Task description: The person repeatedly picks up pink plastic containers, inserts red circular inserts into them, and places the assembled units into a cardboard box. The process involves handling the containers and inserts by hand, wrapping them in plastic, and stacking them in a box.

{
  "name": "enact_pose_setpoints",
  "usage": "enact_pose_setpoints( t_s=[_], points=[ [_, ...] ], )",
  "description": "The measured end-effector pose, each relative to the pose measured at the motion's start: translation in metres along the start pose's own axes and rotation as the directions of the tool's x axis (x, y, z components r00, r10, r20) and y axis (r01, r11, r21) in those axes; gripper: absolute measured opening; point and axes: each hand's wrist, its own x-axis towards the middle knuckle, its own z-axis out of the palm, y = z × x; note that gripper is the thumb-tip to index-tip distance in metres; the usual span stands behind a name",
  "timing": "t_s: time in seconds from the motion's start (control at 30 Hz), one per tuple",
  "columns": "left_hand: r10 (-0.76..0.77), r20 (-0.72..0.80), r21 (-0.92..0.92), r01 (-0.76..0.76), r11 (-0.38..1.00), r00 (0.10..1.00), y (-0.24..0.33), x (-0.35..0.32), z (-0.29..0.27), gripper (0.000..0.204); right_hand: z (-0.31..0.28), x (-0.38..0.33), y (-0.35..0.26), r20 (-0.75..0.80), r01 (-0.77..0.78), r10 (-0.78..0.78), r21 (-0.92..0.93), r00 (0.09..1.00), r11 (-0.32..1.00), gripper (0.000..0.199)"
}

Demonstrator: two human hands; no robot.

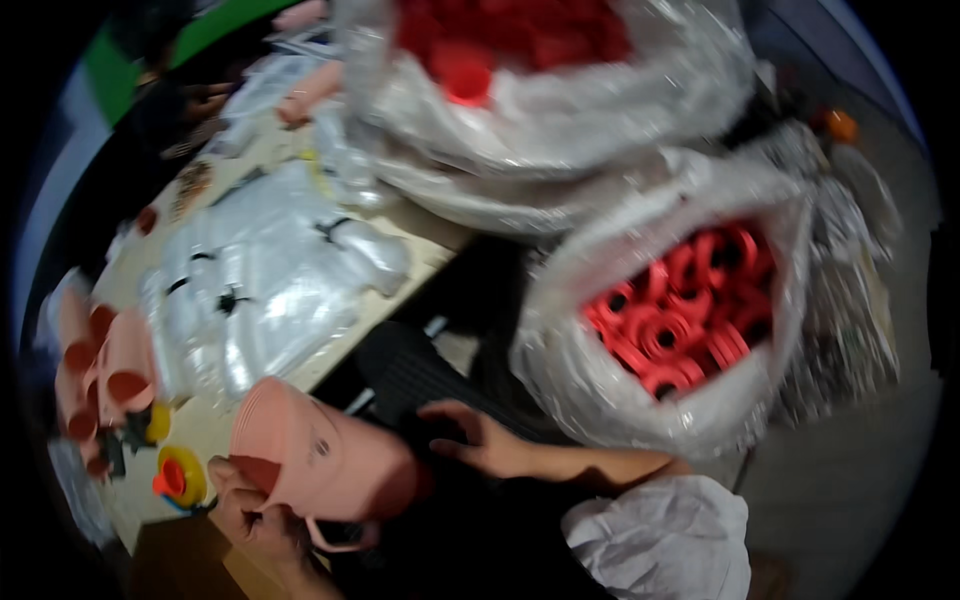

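Note:
My left hand [255, 515] grips a pink plastic cup-shaped part [320, 455] by its rim, low in the picture and tilted with its open mouth toward the left. My right hand [480, 440] lies just right of the pink part, palm down on dark cloth over my lap, fingers apart and holding nothing. A clear plastic bag [600, 390] full of red ring-shaped parts [690, 300] stands open just above my right forearm.
A table [420, 250] at left carries clear bags with black pieces [260, 290], a row of pink cups [110, 370] and a yellow-and-red piece [178, 478]. Another bag of red parts [520, 60] sits at the top. Someone's hands [310, 90] work at the far edge.

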Motion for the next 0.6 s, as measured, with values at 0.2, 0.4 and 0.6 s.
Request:
enact_pose_setpoints(
  t_s=[0.2,0.4,0.6],
  points=[
    [-0.153,0.677,0.428,-0.216,0.877,0.72,0.0,-0.006,0.101,0.048,-0.179,-0.039,-0.058,-0.688,0.016,-0.42,-0.511,0.591,0.86,0.027],
    [-0.438,0.371,0.623,0.131,0.771,0.819,0.007,-0.061,0.062,0.049,-0.336,-0.058,0.077,-0.845,-0.607,-0.307,-0.529,0.437,0.593,0.044],
    [-0.542,0.167,0.425,0.436,0.793,0.823,-0.027,-0.065,0.048,0.042,-0.354,-0.068,0.127,-0.66,-0.54,0.076,-0.536,0.747,0.649,0.072]
  ],
)
